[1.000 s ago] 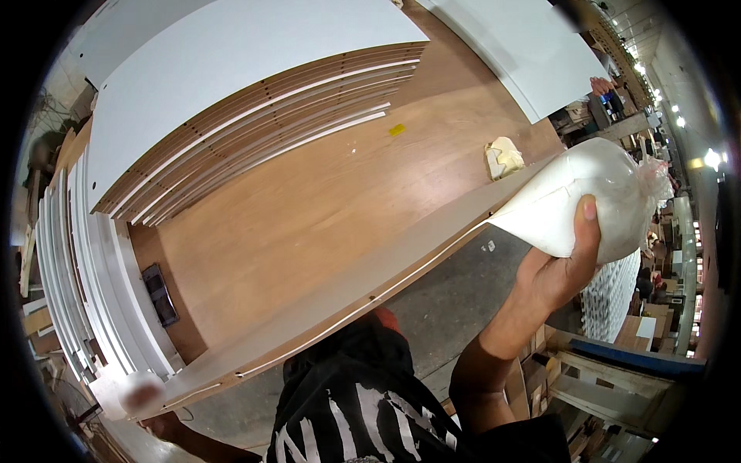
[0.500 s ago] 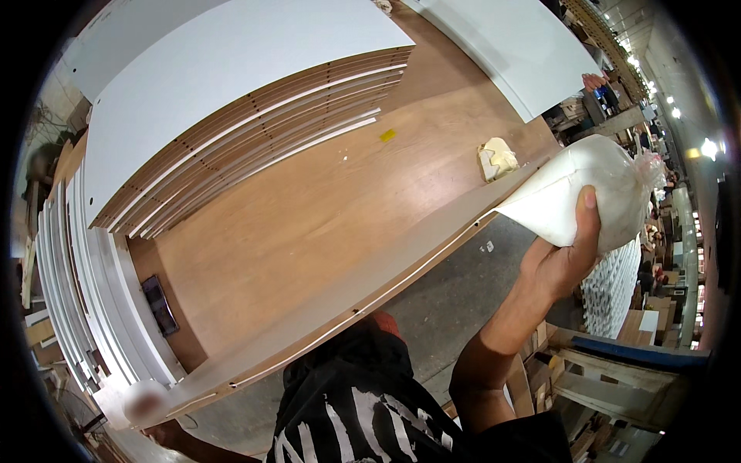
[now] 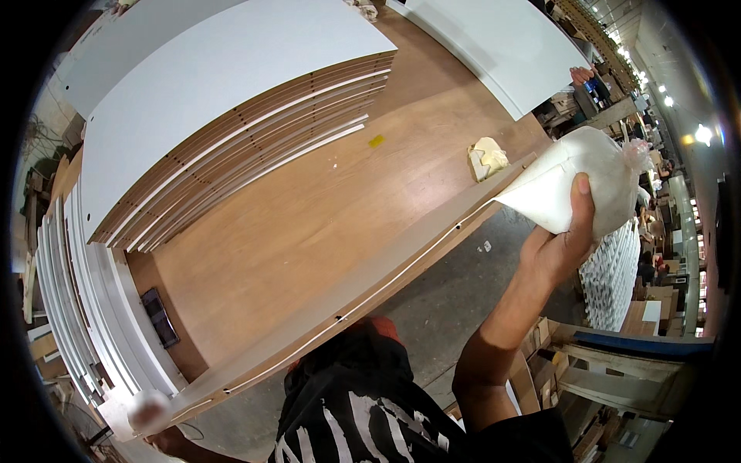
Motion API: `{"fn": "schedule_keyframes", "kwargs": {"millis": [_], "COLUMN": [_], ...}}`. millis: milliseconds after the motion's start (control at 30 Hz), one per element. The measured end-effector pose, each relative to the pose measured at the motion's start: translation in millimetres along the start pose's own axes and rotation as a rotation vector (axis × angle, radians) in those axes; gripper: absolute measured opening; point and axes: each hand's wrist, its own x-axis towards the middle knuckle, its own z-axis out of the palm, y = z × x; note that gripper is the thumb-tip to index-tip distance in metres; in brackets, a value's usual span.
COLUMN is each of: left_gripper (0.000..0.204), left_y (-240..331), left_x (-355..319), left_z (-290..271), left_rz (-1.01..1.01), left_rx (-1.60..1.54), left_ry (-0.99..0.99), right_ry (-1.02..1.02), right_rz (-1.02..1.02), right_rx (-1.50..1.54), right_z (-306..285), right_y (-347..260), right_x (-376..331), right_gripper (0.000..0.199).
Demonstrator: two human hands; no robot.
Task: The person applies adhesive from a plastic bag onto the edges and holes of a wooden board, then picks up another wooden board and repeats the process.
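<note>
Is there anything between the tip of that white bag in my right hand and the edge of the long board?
Nothing visible. The right hand grips the white bag, whose pointed tip meets the far end of the long board's edge. The yellowish lump sits apart on the wooden tabletop, off that edge.

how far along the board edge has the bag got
Done: a thin white line runs along most of the board edge, from the left end toward the bag. In hand: the right hand grips the white bag, tip on the edge. Left: seemingly only the short stretch past the tip.
</note>
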Motion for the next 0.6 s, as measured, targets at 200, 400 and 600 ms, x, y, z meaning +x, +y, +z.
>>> {"fn": "schedule_keyframes", "kwargs": {"millis": [200, 400, 600], "left_gripper": [0.040, 0.041, 0.043], "left_y": [-5, 2, 7], "left_x": [7, -1, -3], "left_z": [-31, 10, 15], "left_rz": [-0.035, 0.042, 0.014], "left_rx": [-0.044, -0.031, -0.027], "left_ry": [-0.076, 0.012, -0.007], "right_ry": [0.029, 0.048, 0.049], "right_rz": [-0.001, -0.033, -0.056], "right_rx": [-0.028, -0.043, -0.016], "right_z": [-3, -5, -8], "right_y": [4, 8, 14], "right_x": [8, 16, 27], "right_gripper": [0.057, 0.058, 0.056]}}
